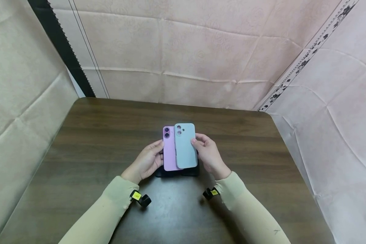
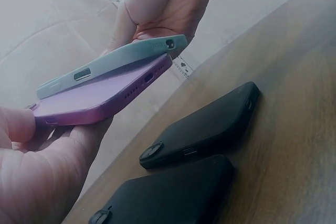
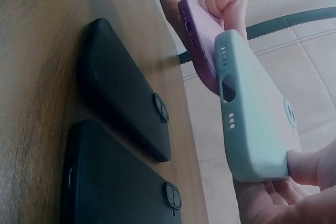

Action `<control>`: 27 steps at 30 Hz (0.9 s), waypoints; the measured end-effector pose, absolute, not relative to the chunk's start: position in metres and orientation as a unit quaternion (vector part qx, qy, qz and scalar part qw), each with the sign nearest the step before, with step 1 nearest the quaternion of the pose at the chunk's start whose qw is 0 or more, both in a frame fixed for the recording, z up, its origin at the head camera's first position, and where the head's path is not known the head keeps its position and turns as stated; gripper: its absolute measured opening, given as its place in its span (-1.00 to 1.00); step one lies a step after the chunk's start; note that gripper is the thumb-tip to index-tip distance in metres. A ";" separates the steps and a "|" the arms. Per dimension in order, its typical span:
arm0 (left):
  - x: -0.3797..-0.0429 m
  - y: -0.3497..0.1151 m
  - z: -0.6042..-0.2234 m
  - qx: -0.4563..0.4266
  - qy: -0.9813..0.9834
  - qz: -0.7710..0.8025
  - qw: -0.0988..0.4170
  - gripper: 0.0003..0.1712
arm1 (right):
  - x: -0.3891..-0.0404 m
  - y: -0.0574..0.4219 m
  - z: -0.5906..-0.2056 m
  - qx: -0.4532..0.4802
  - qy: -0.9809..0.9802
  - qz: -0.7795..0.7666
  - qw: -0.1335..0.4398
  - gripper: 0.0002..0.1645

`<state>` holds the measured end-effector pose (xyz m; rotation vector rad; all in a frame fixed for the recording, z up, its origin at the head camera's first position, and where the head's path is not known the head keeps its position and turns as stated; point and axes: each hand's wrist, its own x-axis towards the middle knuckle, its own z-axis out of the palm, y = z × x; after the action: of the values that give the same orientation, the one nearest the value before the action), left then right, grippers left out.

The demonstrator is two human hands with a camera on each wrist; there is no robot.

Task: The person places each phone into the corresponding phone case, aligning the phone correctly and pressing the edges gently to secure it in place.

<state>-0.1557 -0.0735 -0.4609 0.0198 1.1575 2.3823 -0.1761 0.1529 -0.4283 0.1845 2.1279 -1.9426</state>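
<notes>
My left hand (image 1: 149,159) grips a purple phone (image 1: 169,152) by its left edge, its camera side facing up. From the other side, my right hand (image 1: 209,154) holds a light blue phone case (image 1: 185,149) with the thumb on its back. The case overlaps the right part of the purple phone, and purple shows through its camera holes. In the left wrist view, the case (image 2: 110,66) lies at a slight angle over the purple phone (image 2: 105,95). Both are held above two black phones (image 2: 202,127) (image 3: 121,177) that lie side by side, camera rings up.
A dark brown wooden table (image 1: 109,128) with rounded far corners carries the black phones. Pale cloth (image 1: 201,51) hangs behind it and along both sides. A small camera (image 1: 141,199) is strapped to each wrist, over light green sleeves (image 1: 91,220).
</notes>
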 end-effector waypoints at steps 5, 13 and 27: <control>-0.157 -0.073 -0.462 0.003 0.421 0.874 0.243 -0.47 | -0.177 0.148 -0.429 0.067 0.727 -0.671 0.128 -0.66; -0.158 -0.071 -0.464 0.003 0.421 0.876 0.237 -0.47 | -0.178 0.142 -0.433 0.069 0.727 -0.670 0.129 -0.67; -0.158 -0.071 -0.465 0.000 0.420 0.877 0.233 -0.48 | -0.176 0.138 -0.428 0.066 0.731 -0.667 0.128 -0.67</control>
<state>-0.1581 -0.0713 -0.4654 -0.0012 1.1540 2.4085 -0.1758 0.1376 -0.4283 0.1933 2.1261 -1.9390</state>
